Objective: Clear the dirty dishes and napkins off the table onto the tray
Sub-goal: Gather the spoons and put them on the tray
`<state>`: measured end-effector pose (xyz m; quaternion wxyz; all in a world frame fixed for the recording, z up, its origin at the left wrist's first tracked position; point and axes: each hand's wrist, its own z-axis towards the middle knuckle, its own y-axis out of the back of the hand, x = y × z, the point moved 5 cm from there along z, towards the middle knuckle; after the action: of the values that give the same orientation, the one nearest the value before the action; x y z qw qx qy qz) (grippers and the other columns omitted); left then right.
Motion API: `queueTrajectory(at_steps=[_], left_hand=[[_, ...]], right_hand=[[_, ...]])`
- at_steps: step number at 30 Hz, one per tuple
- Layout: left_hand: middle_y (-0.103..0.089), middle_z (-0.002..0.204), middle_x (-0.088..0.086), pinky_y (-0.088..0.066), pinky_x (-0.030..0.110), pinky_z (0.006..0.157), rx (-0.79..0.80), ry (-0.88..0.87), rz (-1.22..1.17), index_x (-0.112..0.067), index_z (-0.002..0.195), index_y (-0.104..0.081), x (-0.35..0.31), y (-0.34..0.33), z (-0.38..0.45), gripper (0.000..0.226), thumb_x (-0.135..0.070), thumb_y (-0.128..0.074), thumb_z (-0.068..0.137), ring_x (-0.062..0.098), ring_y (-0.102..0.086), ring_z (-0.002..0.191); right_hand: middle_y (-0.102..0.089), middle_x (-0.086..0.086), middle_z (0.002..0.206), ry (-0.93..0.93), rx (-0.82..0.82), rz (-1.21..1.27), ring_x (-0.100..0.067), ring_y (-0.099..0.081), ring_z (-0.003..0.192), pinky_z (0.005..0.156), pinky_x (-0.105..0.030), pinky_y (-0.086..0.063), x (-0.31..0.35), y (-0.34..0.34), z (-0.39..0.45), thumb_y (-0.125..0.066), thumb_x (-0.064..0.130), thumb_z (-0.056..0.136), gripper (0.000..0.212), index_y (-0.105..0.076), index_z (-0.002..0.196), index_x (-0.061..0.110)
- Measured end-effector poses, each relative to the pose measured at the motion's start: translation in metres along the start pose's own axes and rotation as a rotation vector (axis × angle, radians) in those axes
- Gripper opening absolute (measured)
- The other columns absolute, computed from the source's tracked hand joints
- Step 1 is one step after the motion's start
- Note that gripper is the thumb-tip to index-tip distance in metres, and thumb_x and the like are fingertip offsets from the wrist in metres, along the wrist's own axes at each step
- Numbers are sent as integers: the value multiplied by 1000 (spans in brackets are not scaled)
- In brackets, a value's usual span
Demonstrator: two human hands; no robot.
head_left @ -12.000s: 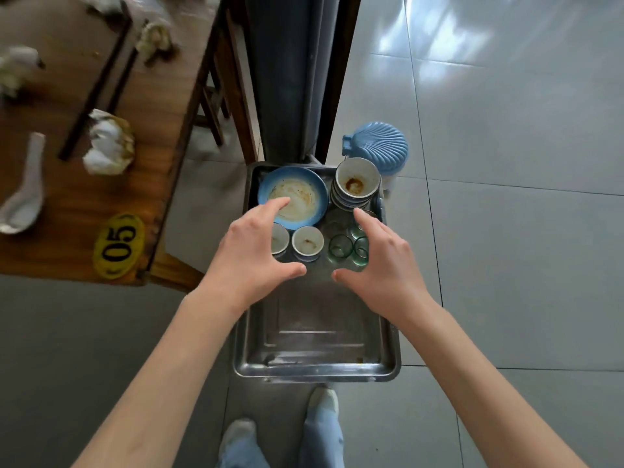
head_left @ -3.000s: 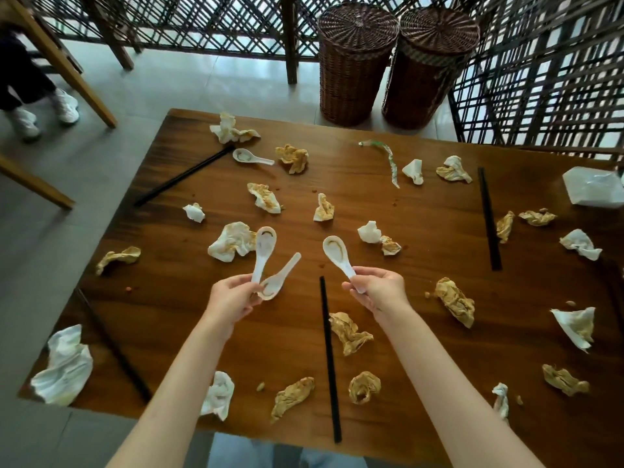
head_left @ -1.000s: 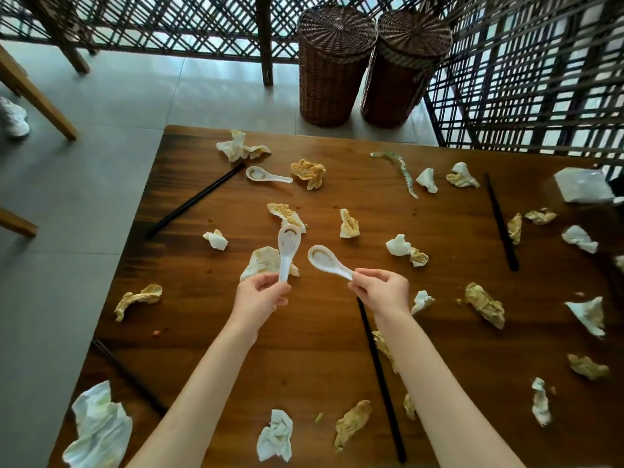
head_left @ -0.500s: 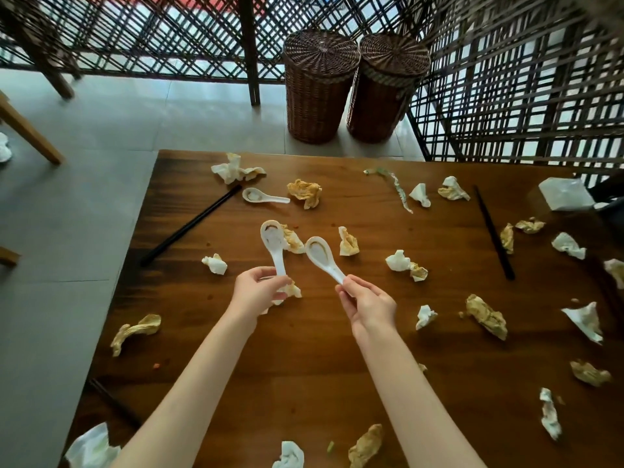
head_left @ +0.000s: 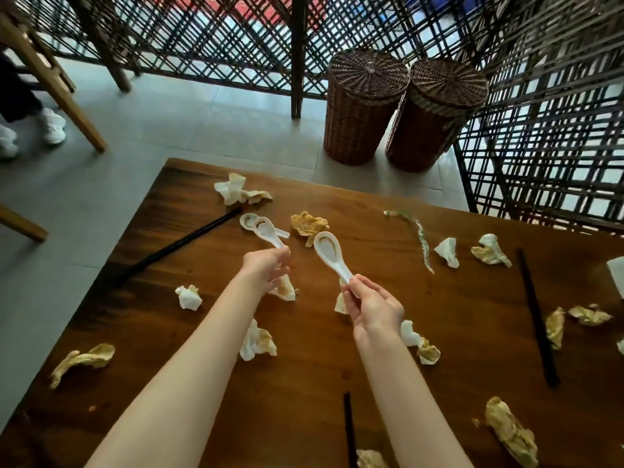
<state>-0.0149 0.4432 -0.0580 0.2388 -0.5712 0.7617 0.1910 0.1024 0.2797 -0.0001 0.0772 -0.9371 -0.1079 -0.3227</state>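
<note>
1. Left of frame: black chopsticks [head_left: 175, 246] lie diagonally on the wooden bench [head_left: 456, 332]; a crumpled napkin [head_left: 189, 297] sits lower left of centre.
2. Left hand [head_left: 266, 268], centre: grip clamped on the handle of a white spoon [head_left: 266, 231], held above the bench. Whether a second handle is in that grip, cannot tell.
3. Another spoon [head_left: 248, 220] lies on the bench just behind it.
4. Right hand [head_left: 371, 305]: grip pinching the handle of a white spoon [head_left: 329, 249], bowl up, stained.
5. Right of frame: more soiled napkins, a black chopstick [head_left: 537, 319].
6. Upper centre: two wicker baskets [head_left: 405, 109] on the floor.
</note>
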Motion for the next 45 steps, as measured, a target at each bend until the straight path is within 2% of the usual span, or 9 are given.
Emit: queueTrajectory(at_steps=[4,8,20,25,29,32,34,39,45], left_hand=[[-65,100,7,-54,30,71,-53,12,-77,-8,112,-59,-12,-8,27,33,-18,-70,83,18,-64,87],[-66,97,12,-54,25,54,-97,55,-160,-4,116,-56,-21,-12,41,38,-15,-70,83,18,-66,80],[-66,91,11,-50,21,41,-58,102,-243,-2,119,-56,-24,-21,49,37,-17,-66,86,17,-66,71],[-65,91,13,-54,24,48,-37,147,-263,-4,124,-52,-25,-20,48,41,-20,-64,88,21,-68,70],[-61,118,16,-53,29,58,22,183,-351,0,128,-48,-26,-24,46,42,-25,-53,95,25,-65,72],[-58,123,19,-55,31,70,61,221,-497,2,126,-47,-28,-29,45,41,-26,-51,96,29,-66,85],[-60,119,19,-56,30,71,71,238,-565,3,123,-49,-31,-32,44,38,-23,-52,96,29,-66,89],[-62,97,19,-58,25,54,53,272,-645,1,112,-52,-34,-38,47,27,-18,-56,94,25,-69,75],[-65,80,14,-48,18,36,4,275,-594,-1,103,-59,-33,-38,49,20,-19,-54,94,16,-66,66]], right_hand=[[-69,-9,84,-10,29,-13,-14,-70,66,55,-22,-56,9,-20,15,-73,2,76,11,-68,82,9],[-68,-8,82,-5,42,-16,-13,-70,63,54,-21,-55,14,-33,21,-73,2,76,11,-67,81,11],[-69,-13,84,-6,76,15,-15,-70,64,55,-21,-55,17,-36,29,-72,-1,76,11,-67,84,6],[-69,-12,84,-13,64,3,-16,-71,64,52,-21,-54,15,-36,30,-72,0,76,10,-68,83,6],[-69,-12,84,-17,61,0,-15,-70,61,52,-21,-54,13,-37,32,-72,0,76,10,-67,83,6],[-68,-12,84,-18,54,-7,-16,-70,63,53,-21,-54,12,-37,33,-71,0,77,10,-67,83,6],[-68,-12,85,-18,54,-4,-17,-70,65,53,-21,-55,12,-37,34,-71,-1,77,11,-67,84,6],[-69,-13,87,-12,36,-12,-18,-71,71,58,-23,-57,15,-33,39,-72,0,76,12,-67,86,6],[-69,-15,90,-27,24,-12,-20,-71,74,63,-25,-59,17,-26,42,-72,1,77,13,-68,89,5]])
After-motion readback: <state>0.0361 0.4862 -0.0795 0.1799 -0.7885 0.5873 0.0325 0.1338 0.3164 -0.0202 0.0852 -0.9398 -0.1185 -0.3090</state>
